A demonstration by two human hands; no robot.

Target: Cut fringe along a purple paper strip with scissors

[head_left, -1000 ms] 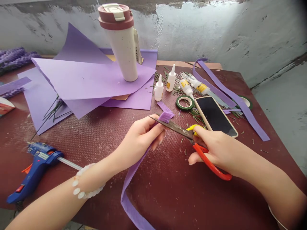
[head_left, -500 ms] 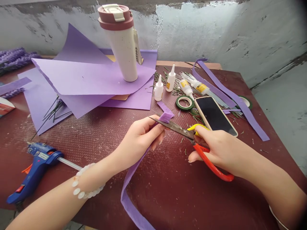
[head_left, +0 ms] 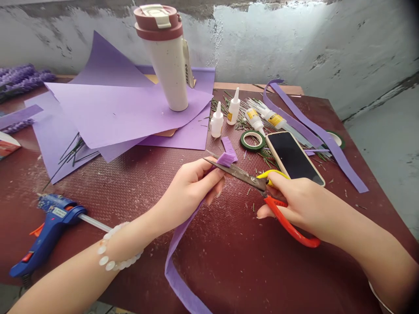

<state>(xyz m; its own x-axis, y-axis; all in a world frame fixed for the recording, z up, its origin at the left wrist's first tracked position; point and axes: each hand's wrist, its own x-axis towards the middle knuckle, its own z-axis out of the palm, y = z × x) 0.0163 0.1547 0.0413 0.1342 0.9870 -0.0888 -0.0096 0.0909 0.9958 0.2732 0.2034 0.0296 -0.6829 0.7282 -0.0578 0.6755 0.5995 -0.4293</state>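
Note:
Between the thumb and fingers of my left hand (head_left: 193, 189) is a long purple paper strip (head_left: 178, 272). Its folded, fringed end sticks up past my fingertips, and the rest hangs down toward the table's front edge. My right hand (head_left: 294, 198) is closed around the scissors (head_left: 247, 176), which have one yellow and one red handle. Their blades lie across the strip just above my left thumb, parted slightly at the tips. A short fringed purple piece (head_left: 229, 149) shows just behind the blades; whether it joins the held strip I cannot tell.
A blue glue gun (head_left: 54, 231) lies at left. Behind are purple sheets (head_left: 108, 109) with a coffee tumbler (head_left: 170, 69). Small glue bottles (head_left: 217, 123), green tape (head_left: 252, 140), thin wires and a phone (head_left: 294, 157) sit right of centre. More strips (head_left: 327, 131) lie at far right.
The fringed purple piece behind the blades has swung upright and to the right. Both hands and the scissors are almost where they were.

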